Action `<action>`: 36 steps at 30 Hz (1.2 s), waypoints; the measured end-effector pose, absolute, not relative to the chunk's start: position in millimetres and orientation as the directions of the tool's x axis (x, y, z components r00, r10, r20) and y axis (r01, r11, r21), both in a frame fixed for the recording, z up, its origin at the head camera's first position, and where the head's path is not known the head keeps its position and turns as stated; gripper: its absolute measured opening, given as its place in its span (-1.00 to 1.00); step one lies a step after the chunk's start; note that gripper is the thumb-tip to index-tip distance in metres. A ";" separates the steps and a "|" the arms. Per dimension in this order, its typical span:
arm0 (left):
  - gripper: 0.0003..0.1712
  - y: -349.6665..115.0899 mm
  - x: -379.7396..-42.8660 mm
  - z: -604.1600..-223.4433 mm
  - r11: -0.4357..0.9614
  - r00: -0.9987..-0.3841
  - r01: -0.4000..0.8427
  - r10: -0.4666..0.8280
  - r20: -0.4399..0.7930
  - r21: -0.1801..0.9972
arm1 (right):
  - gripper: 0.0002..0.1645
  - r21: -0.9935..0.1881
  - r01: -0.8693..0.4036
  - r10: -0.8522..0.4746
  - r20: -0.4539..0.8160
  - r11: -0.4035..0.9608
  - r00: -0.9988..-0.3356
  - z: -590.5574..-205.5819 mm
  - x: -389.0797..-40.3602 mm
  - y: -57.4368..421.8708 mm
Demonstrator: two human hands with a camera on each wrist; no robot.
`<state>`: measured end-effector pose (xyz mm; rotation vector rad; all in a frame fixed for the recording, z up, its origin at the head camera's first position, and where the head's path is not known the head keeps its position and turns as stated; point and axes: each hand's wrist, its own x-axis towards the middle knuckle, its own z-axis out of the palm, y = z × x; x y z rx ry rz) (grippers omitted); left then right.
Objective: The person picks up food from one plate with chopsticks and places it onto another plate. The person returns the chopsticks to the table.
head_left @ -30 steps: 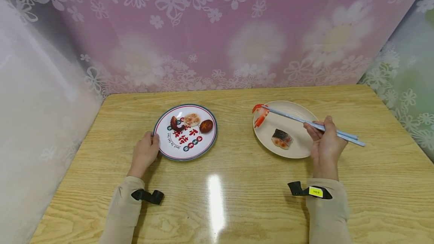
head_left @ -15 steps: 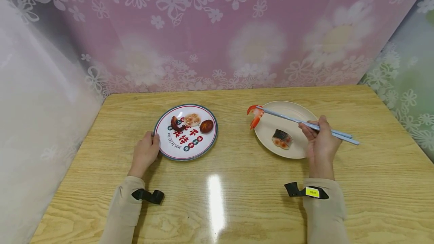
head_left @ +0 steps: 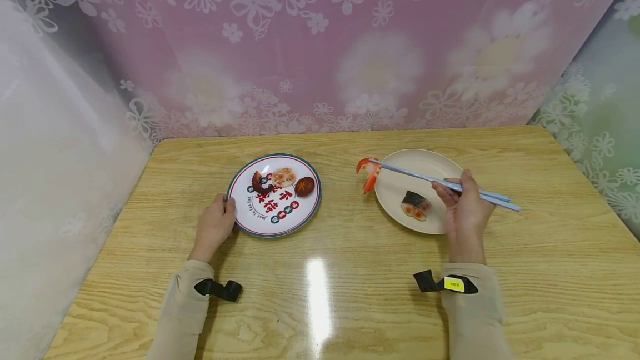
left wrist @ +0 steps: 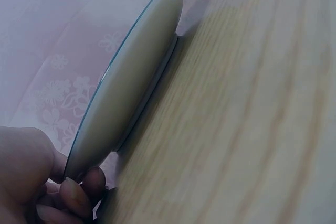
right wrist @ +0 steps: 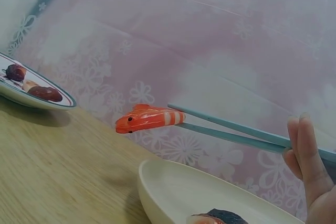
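Beige sleeves (head_left: 181, 307) are noted nearest, each fitted with a black strap (head_left: 219, 289). Ahead of them a streak of glare (head_left: 318, 304) is thrown on the wood-grained counter (head_left: 270, 315).

By the left hand (head_left: 213, 228) the near-left rim of the patterned plate (head_left: 274, 229) is pinched between thumb and fingers; that grip is closed on the rim. By the right hand (head_left: 466, 215) the pair of chopsticks (right wrist: 236, 127) is held; that grip is clamped on them, and their tips are together on the shrimp piece (right wrist: 149, 119).

The dark-skinned piece (head_left: 415, 205) is left on the beige plate (head_left: 435, 161). The shrimp piece is held in the air just beyond that plate's left side, between the two plates. On the patterned plate three pieces are found: the tentacle piece (head_left: 256, 181), the mushroom piece (head_left: 304, 186) and the pale lotus slice (head_left: 283, 177).

The work is judged more than half done: three pieces are set down together, one is lifted, one is untouched. As obstructions, only the raised plate rims are recorded. The far side is bounded by a pink floral curtain (head_left: 300, 71).
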<state>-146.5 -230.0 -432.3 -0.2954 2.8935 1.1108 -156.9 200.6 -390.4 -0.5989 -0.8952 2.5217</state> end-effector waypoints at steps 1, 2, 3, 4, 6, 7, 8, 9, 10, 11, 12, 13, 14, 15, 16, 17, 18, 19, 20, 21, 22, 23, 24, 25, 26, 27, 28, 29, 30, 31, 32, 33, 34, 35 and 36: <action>-0.64 -230.3 -146.6 -432.7 0.728 -0.981 -0.188 -0.166 -0.097 0.659 | -0.59 -0.663 -0.217 0.493 -0.261 -0.717 -0.830 -390.5 -157.1 199.6; -0.64 -230.8 -147.0 -433.1 0.728 -0.981 -0.191 -0.165 -0.101 0.658 | -0.58 -0.666 -0.212 0.492 -0.264 -0.715 -0.829 -390.7 -157.2 198.7; -0.63 -231.3 -147.6 -433.6 0.728 -0.980 -0.197 -0.165 -0.111 0.657 | -0.58 -0.667 -0.209 0.492 -0.267 -0.715 -0.829 -390.8 -157.4 197.7; -0.63 -231.4 -147.5 -433.4 0.728 -0.979 -0.202 -0.166 -0.118 0.655 | -0.58 -0.669 -0.206 0.491 -0.269 -0.714 -0.828 -391.0 -157.6 196.7; -0.63 -231.6 -147.4 -432.7 0.730 -0.977 -0.210 -0.169 -0.127 0.650 | -0.59 -0.672 -0.201 0.487 -0.268 -0.713 -0.831 -391.3 -158.0 194.3; -0.62 -231.7 -147.4 -432.6 0.730 -0.977 -0.213 -0.169 -0.130 0.650 | -0.58 -0.674 -0.198 0.486 -0.268 -0.711 -0.832 -391.4 -158.1 193.0; -0.62 -232.1 -147.5 -432.8 0.729 -0.977 -0.213 -0.169 -0.131 0.650 | -0.58 -0.680 -0.195 0.485 -0.266 -0.707 -0.833 -391.4 -158.2 191.5; -0.62 -232.1 -147.4 -432.9 0.730 -0.977 -0.214 -0.171 -0.130 0.649 | -0.58 -0.684 -0.191 0.482 -0.263 -0.704 -0.836 -391.4 -158.3 189.9; -0.62 -232.3 -147.1 -432.8 0.730 -0.977 -0.213 -0.171 -0.129 0.649 | -0.58 -0.687 -0.185 0.477 -0.262 -0.703 -0.839 -391.3 -158.2 188.3; -0.62 -232.6 -147.4 -433.5 0.731 -0.977 -0.212 -0.172 -0.126 0.649 | -0.58 -0.689 -0.179 0.472 -0.262 -0.703 -0.842 -391.4 -158.3 186.7; -0.62 -233.1 -147.7 -434.3 0.732 -0.977 -0.212 -0.172 -0.124 0.648 | -0.58 -0.692 -0.172 0.468 -0.264 -0.701 -0.844 -391.4 -158.3 184.9; -0.62 -233.5 -148.2 -435.1 0.732 -0.977 -0.212 -0.173 -0.123 0.648 | -0.58 -0.696 -0.166 0.464 -0.264 -0.699 -0.846 -391.4 -158.4 183.2; -0.62 -233.7 -148.3 -435.4 0.732 -0.977 -0.211 -0.173 -0.123 0.647 | -0.58 -0.701 -0.163 0.463 -0.262 -0.695 -0.847 -391.6 -158.7 181.4; -0.61 -233.8 -148.3 -435.3 0.733 -0.977 -0.211 -0.174 -0.122 0.647 | -0.57 -0.702 -0.159 0.460 -0.263 -0.694 -0.848 -391.8 -159.2 179.8; -0.61 -234.0 -148.2 -435.3 0.733 -0.978 -0.209 -0.172 -0.121 0.648 | -0.57 -0.705 -0.155 0.459 -0.263 -0.692 -0.849 -392.0 -159.6 178.2; -0.61 -234.2 -148.5 -435.6 0.732 -0.978 -0.209 -0.173 -0.120 0.648 | -0.57 -0.711 -0.153 0.459 -0.260 -0.686 -0.849 -392.1 -160.2 176.6; -0.61 -234.4 -148.6 -435.6 0.734 -0.978 -0.208 -0.173 -0.118 0.647 | -0.57 -0.716 -0.151 0.459 -0.258 -0.682 -0.851 -392.0 -160.5 174.9; -0.61 -234.5 -148.7 -435.6 0.734 -0.978 -0.207 -0.174 -0.116 0.646 | -0.57 -0.720 -0.152 0.459 -0.251 -0.677 -0.852 -392.0 -161.0 173.3; -0.61 -234.8 -148.7 -435.6 0.735 -0.978 -0.205 -0.173 -0.113 0.646 | -0.57 -0.728 -0.154 0.461 -0.243 -0.668 -0.854 -392.0 -161.4 171.6; -0.61 -235.1 -148.9 -435.8 0.737 -0.979 -0.203 -0.174 -0.110 0.645 | -0.57 -0.730 -0.155 0.459 -0.237 -0.666 -0.856 -392.0 -161.8 170.0; -0.61 -235.3 -148.9 -435.8 0.738 -0.979 -0.202 -0.174 -0.107 0.644 | -0.57 -0.732 -0.158 0.457 -0.229 -0.663 -0.860 -391.9 -162.0 168.3; -0.61 -235.5 -149.2 -436.0 0.739 -0.979 -0.202 -0.176 -0.105 0.643 | -0.57 -0.730 -0.159 0.453 -0.224 -0.665 -0.863 -391.8 -162.2 166.6; -0.60 -235.8 -149.2 -436.2 0.741 -0.979 -0.201 -0.176 -0.103 0.641 | -0.57 -0.730 -0.159 0.448 -0.219 -0.665 -0.867 -391.9 -162.3 164.8; -0.60 -236.1 -149.2 -436.4 0.742 -0.979 -0.201 -0.177 -0.102 0.640 | -0.57 -0.738 -0.158 0.446 -0.210 -0.656 -0.870 -392.1 -162.5 163.0; -0.60 -236.2 -149.1 -436.4 0.743 -0.979 -0.201 -0.177 -0.102 0.639 | -0.57 -0.745 -0.153 0.441 -0.205 -0.650 -0.874 -392.2 -162.6 161.2; -0.60 -236.6 -149.4 -436.8 0.744 -0.979 -0.202 -0.179 -0.101 0.637 | -0.56 -0.748 -0.147 0.434 -0.204 -0.648 -0.877 -392.2 -162.7 159.4; -0.60 -236.8 -149.4 -437.0 0.744 -0.978 -0.203 -0.180 -0.102 0.637 | -0.56 -0.756 -0.137 0.428 -0.203 -0.640 -0.880 -392.2 -162.7 157.5; -0.60 -236.9 -149.2 -437.1 0.744 -0.978 -0.204 -0.180 -0.103 0.636 | -0.56 -0.767 -0.121 0.420 -0.206 -0.630 -0.884 -392.3 -162.7 155.9; -0.60 -236.8 -149.2 -437.2 0.746 -0.978 -0.205 -0.182 -0.102 0.634 | -0.56 -0.780 -0.110 0.416 -0.204 -0.616 -0.886 -392.7 -163.0 154.2; -0.60 -236.7 -149.1 -437.1 0.747 -0.978 -0.206 -0.183 -0.102 0.632 | -0.56 -0.783 -0.099 0.411 -0.210 -0.614 -0.887 -393.0 -163.1 152.7; -0.60 -236.3 -149.0 -436.8 0.747 -0.978 -0.204 -0.181 -0.102 0.633 | -0.56 -0.784 -0.092 0.408 -0.215 -0.613 -0.888 -393.5 -163.2 151.3; -0.60 -236.0 -149.1 -436.8 0.746 -0.979 -0.203 -0.178 -0.104 0.634 | -0.56 -0.784 -0.089 0.407 -0.217 -0.614 -0.887 -394.0 -163.1 149.9; -0.60 -235.5 -149.1 -436.5 0.744 -0.979 -0.203 -0.176 -0.108 0.637 | -0.56 -0.784 -0.087 0.406 -0.220 -0.614 -0.887 -394.7 -163.0 148.5; -0.61 -235.0 -149.2 -436.2 0.742 -0.979 -0.204 -0.174 -0.110 0.639 | -0.56 -0.786 -0.088 0.408 -0.218 -0.612 -0.887 -395.5 -162.8 147.0; -0.61 -234.5 -149.4 -436.0 0.741 -0.979 -0.203 -0.172 -0.112 0.640 | -0.56 -0.787 -0.096 0.411 -0.210 -0.609 -0.887 -396.4 -162.8 145.1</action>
